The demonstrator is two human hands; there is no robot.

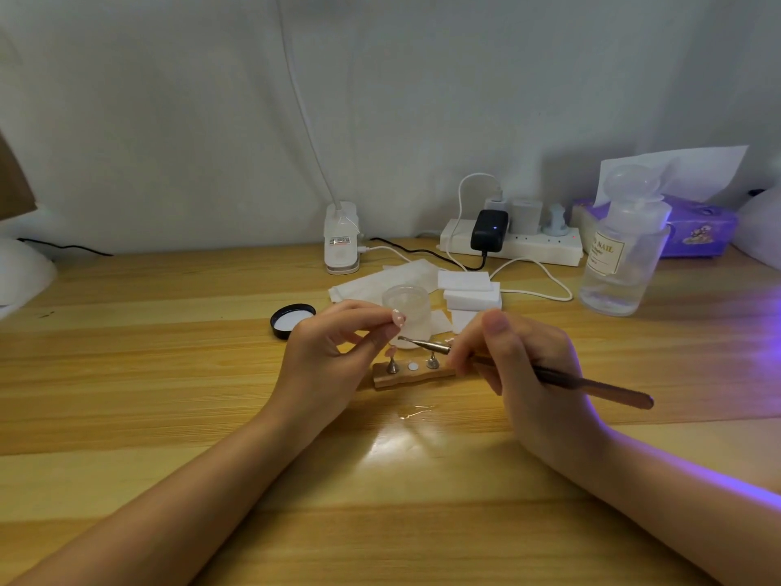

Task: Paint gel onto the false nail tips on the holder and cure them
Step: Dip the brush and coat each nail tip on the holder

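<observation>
Glossy wooden table (169, 374), wooden holder (416, 377) with shiny metal stands, frosted plastic jar (408, 308), metal tool (591, 384).

A pale wooden table (126, 374) with lengthwise grain stands against a plain white wall (169, 99). A bright glare sits near the table's front middle; violet light spills across its right edge.

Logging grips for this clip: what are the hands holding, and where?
Left hand pinches a nail tip at fingertips; right hand grips the metal tool along its front shaft.
</observation>
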